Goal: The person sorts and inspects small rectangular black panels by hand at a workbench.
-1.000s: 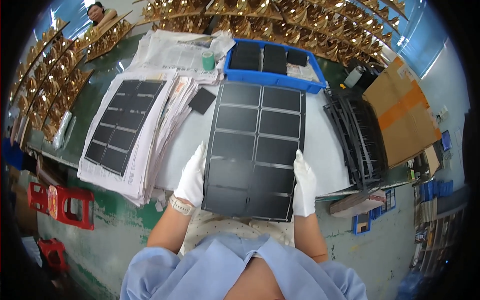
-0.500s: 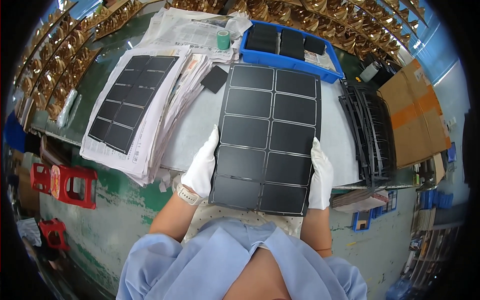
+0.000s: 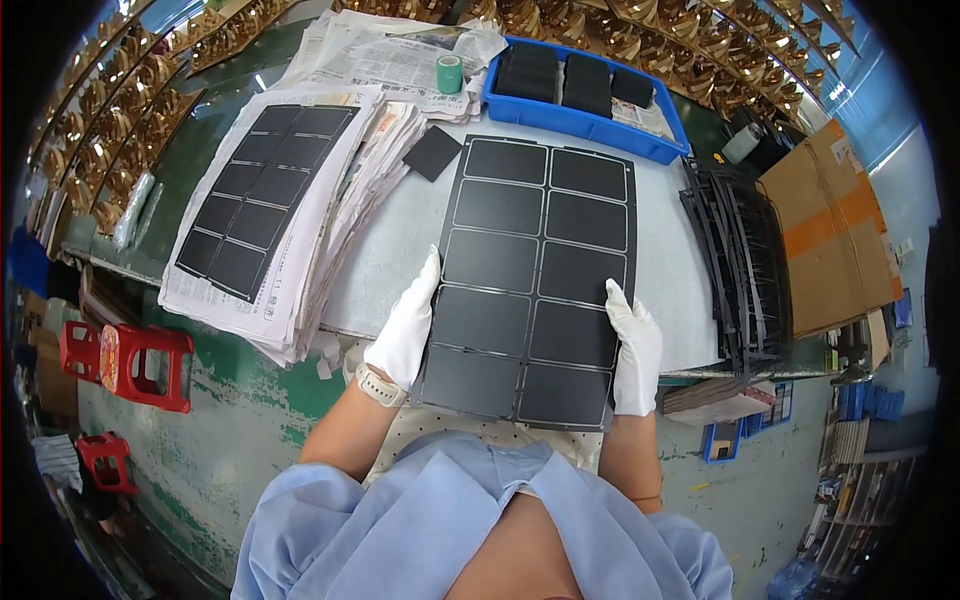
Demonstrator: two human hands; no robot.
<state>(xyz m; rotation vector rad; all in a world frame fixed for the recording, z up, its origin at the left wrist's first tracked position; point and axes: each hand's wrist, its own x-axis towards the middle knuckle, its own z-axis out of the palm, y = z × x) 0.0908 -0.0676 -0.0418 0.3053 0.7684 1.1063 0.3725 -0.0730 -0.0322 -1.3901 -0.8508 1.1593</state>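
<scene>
I hold a large matte black sheet [image 3: 492,262] in front of me, its face scored into several rounded rectangles in two columns. White-gloved, my left hand [image 3: 405,330] grips its left edge, the other fingers hidden beneath. On the opposite edge my right hand [image 3: 635,345], also gloved, holds on with its thumb lying over the top face. The sheet's near end hangs past the table front, close to my body. A similar black sheet [image 3: 262,190] lies on a newspaper stack [image 3: 325,290] to the left. Between them rests a small black square piece [image 3: 433,153].
At the back stands a blue tray [image 3: 610,131] with black piece stacks, beside a green tape roll [image 3: 449,74] on newspapers. Black frame-like scraps [image 3: 735,270] pile at the right, next to a cardboard box [image 3: 830,230]. Red stools [image 3: 150,365] stand on the floor at left.
My right thumb has moved from the right edge inward onto the sheet's face. The sheet's far end has shifted slightly nearer to me. My left hand keeps nearly the same place.
</scene>
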